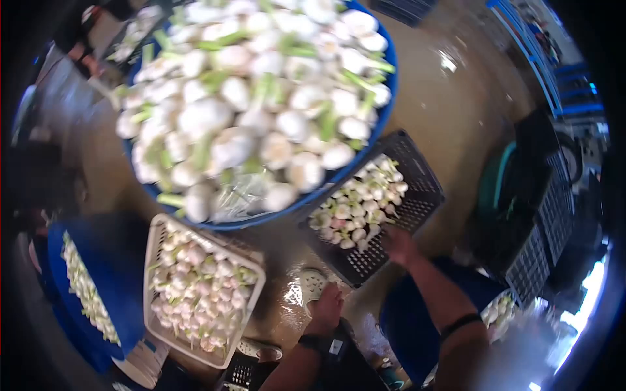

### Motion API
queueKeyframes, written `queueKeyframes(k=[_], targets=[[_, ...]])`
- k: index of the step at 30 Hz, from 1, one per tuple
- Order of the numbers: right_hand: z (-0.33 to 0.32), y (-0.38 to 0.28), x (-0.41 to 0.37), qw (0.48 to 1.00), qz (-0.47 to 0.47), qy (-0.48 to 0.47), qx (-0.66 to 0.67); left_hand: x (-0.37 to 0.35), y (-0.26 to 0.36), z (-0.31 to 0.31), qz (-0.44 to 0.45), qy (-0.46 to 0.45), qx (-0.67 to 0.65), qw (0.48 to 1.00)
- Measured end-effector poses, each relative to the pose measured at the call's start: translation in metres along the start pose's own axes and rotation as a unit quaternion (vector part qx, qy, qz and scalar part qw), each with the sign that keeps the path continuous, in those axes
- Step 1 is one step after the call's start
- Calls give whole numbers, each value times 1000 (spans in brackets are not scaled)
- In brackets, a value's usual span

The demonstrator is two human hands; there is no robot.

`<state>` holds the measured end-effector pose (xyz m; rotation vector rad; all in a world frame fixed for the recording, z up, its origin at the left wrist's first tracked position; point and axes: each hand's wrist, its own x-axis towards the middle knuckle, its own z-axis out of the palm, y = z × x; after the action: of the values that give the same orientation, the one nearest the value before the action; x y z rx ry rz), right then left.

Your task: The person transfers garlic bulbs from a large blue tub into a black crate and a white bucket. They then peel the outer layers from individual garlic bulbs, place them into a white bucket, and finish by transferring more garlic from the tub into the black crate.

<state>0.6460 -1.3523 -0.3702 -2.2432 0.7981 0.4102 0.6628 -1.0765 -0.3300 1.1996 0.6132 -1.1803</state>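
Note:
My right hand (pixel 399 246) reaches over the near side of a black perforated crate (pixel 420 173), close to the garlic bulbs (pixel 357 207) heaped in it. Blur hides what its fingers hold, if anything. Below and to the left, my left hand (pixel 328 306) is raised above the wet floor with its fingers curled in. Whatever they close on is hidden. A dark watch (pixel 334 347) is on the left wrist. Closest to the camera stands a large blue tub (pixel 390 107), piled high with white garlic bulbs (pixel 261 104) with cut green stems.
A cream crate (pixel 259 280) full of garlic stands at lower left, beside a tilted blue container (pixel 98 287) with more garlic. Another blue tub (pixel 407 319) is under my right arm. Stacked dark crates (pixel 544 247) line the right. A person's hand (pixel 91 65) shows at upper left.

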Motion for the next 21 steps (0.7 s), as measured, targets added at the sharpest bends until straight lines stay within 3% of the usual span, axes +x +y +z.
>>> queueKeyframes(k=[1,2,3,5,6,7,8,10,11,13,14,15,16,18,19,21], targets=[[0,-24,-33,996,17,-46,-69,-18,9,-7,-111,31,-191,975],[11,-29,-52,986,23,-139,-84,-34,6,-28,-90,-66,-144,983],[28,-29,-79,987,3,-137,-89,-51,-3,-54,40,-112,144,982],[40,-60,-109,971,-41,-228,-57,-121,63,-62,-107,-2,-23,994],[54,-64,-122,966,-26,-256,-21,-144,63,-85,-81,21,-33,996],[143,54,-126,964,44,-215,148,-166,64,-112,-60,40,-41,997],[140,-26,-102,958,-5,-252,134,-189,70,-132,-42,82,-77,993],[108,-46,-145,967,-71,-244,10,-226,67,-183,22,164,-177,970],[94,-143,-141,968,-101,-225,-48,-244,65,-210,53,205,-233,949],[110,-202,-144,949,-148,-263,-93,-281,58,-260,105,260,-307,910],[115,-278,-154,938,-124,-315,-72,-287,49,-309,134,324,-319,880],[135,-300,-152,925,-135,-346,-77,-294,36,-340,179,384,-320,847],[152,-327,-151,913,-159,-366,-88,-310,37,-361,188,386,-344,835],[191,-394,-165,891,-193,-391,-124,-352,44,-404,106,494,-442,741],[214,-432,-175,865,-229,-419,-156,-330,6,-435,147,601,-417,665],[266,-520,-209,816,-290,-456,-205,-342,-16,-505,178,695,-292,632]])
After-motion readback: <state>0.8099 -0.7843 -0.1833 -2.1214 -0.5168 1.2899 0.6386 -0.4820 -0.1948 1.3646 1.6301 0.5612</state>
